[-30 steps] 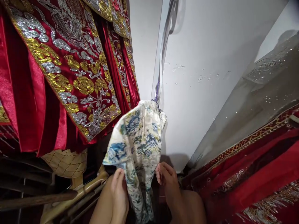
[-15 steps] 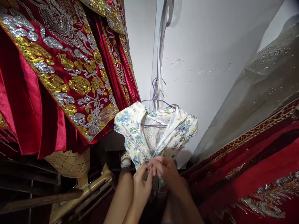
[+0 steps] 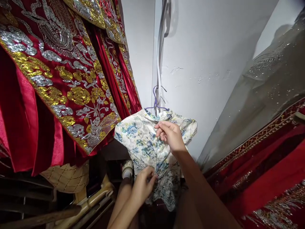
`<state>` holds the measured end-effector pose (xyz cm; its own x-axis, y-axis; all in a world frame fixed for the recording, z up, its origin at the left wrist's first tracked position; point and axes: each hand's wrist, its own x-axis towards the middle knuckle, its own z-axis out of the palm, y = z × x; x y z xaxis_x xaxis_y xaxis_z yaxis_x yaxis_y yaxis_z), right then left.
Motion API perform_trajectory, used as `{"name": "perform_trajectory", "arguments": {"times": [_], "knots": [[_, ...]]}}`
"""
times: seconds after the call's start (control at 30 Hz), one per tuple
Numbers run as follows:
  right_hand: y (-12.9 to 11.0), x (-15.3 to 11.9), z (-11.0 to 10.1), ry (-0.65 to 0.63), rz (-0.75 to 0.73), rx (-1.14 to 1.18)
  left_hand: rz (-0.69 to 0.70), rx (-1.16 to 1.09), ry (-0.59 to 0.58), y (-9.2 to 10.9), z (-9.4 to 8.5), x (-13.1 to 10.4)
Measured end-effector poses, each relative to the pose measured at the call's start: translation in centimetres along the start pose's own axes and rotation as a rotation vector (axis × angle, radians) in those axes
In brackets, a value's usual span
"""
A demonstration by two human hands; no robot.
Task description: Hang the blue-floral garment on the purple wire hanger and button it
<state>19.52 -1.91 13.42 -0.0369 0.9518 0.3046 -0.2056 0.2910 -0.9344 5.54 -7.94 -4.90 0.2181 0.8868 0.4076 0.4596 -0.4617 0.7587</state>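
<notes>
A cream, blue-flowered garment point(image 3: 140, 144) is seen at the centre of the clock face, draped over a purple hanger point(image 3: 155, 104) at twelve o'clock. By its limp folds and faint sheen, the fabric is judged light, soft and somewhat slippery, likely to slide and swing rather than tear. The firmest hold is probably offered by the stand-up collar and the centre-front seam, while the loose skirt seems a poor place to take it.

At one o'clock on the garment, the right hand point(image 3: 172, 135) is placed just below the collar, its grip pinched with thumb and forefinger together, apparently on the front seam; any small fastener there cannot be made out. At seven o'clock, the left hand point(image 3: 143, 184) is curled at the seam's lower run, its grip nearly closed; whether cloth is caught in it cannot be told.

Farther out, a red embroidered gown point(image 3: 81, 95) is hung at ten o'clock, a pale chair frame point(image 3: 95, 202) is glimpsed at eight, and more red cloth point(image 3: 278, 159) is spread at three.
</notes>
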Motion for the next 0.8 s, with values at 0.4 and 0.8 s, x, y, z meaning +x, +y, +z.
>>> {"name": "perform_trajectory", "arguments": {"times": [0.4,0.8], "knots": [[1.9,-0.5,-0.5,-0.015,-0.060,-0.025,0.464,0.223,0.280,11.1,-8.8,13.1],[10.5,-4.9,-2.4,-0.013,0.165,-0.088,-0.232,-1.010,0.880,4.3,-14.7,13.0]]}}
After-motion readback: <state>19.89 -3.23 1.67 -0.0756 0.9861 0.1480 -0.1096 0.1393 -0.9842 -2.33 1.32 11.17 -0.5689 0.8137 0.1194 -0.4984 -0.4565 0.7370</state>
